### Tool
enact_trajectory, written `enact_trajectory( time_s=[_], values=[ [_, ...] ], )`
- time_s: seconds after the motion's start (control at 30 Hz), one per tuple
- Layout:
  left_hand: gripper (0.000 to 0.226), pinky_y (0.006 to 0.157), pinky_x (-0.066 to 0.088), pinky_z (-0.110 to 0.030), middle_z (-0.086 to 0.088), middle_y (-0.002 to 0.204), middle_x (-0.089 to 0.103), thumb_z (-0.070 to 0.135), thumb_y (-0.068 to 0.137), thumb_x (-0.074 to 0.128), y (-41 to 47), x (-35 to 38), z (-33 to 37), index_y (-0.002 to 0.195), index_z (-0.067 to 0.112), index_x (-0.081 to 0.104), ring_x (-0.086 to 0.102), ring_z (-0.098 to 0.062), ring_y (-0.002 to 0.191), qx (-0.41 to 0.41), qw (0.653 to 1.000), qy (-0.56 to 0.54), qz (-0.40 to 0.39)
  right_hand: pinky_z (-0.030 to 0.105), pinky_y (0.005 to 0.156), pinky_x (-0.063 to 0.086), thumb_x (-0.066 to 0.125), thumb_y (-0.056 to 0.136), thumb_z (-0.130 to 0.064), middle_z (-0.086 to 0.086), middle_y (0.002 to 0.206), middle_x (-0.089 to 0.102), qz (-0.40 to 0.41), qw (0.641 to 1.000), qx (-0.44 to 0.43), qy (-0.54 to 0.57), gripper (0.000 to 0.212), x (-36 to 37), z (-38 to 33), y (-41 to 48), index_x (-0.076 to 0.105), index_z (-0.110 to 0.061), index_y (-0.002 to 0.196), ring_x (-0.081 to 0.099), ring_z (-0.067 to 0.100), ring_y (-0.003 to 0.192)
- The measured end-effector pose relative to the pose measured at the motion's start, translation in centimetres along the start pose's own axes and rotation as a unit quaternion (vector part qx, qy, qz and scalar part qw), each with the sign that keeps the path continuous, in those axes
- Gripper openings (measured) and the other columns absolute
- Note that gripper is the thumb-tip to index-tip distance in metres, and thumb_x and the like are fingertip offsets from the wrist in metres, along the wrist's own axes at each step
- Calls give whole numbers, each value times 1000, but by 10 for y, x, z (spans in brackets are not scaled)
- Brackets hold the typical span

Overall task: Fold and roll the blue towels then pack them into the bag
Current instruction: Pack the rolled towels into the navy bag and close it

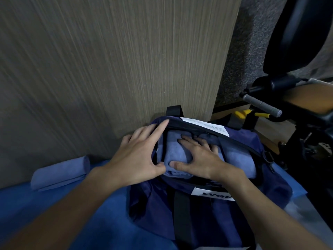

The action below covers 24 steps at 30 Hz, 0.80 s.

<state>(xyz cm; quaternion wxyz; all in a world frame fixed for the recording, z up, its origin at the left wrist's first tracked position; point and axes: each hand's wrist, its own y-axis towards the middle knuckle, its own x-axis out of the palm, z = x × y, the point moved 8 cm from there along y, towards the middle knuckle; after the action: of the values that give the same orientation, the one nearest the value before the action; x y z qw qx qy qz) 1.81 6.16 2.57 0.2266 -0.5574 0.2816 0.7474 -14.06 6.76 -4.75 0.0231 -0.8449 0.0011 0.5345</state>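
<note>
A dark navy bag [156, 201] with black straps lies open in front of me on a blue cloth. Inside it sits a rolled blue towel [174, 152], and a second roll [239, 159] lies to its right. My right hand [200, 157] presses flat on the left roll, fingers spread and thumb on its near end. My left hand [142, 156] holds the bag's left rim, thumb at the opening and fingers over the edge. A third rolled blue towel [59, 174] lies outside the bag at the left.
A wood-grain panel [117, 60] stands upright right behind the bag. Black exercise equipment [281, 98] with a grey handle and yellow parts stands at the right. The blue cloth [108, 213] covers the surface under the bag.
</note>
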Motion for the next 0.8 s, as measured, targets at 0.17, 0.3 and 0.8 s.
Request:
enact_trajectory(
  time_s=[0.17, 0.3, 0.8],
  values=[
    [101, 116, 21, -43, 19, 156, 17, 56, 76, 59, -4, 2, -4, 149, 51, -10, 14, -5, 145, -1, 1000, -17, 0, 50, 114, 4, 56, 72, -79, -27, 158, 7, 7, 1000, -7, 13, 91, -5, -5, -5, 20, -45, 149, 1, 18, 149],
    [100, 116, 22, -43, 18, 157, 16, 58, 77, 59, -7, 3, -5, 150, 50, -8, 14, -6, 145, -3, 1000, -21, 10, 49, 114, 4, 61, 74, -73, -25, 159, 8, 17, 1000, -12, 22, 89, -15, -9, -16, 23, -46, 149, 2, 14, 148],
    [55, 103, 43, -35, 8, 132, 56, 51, 88, 51, -124, 6, -136, 135, 23, 54, 53, -15, 123, -202, 959, -160, 119, 22, 89, 44, 60, 85, -23, -11, 94, 64, 126, 963, -224, 86, 24, -31, -164, -46, 70, -17, 106, 55, 9, 96]
  ],
)
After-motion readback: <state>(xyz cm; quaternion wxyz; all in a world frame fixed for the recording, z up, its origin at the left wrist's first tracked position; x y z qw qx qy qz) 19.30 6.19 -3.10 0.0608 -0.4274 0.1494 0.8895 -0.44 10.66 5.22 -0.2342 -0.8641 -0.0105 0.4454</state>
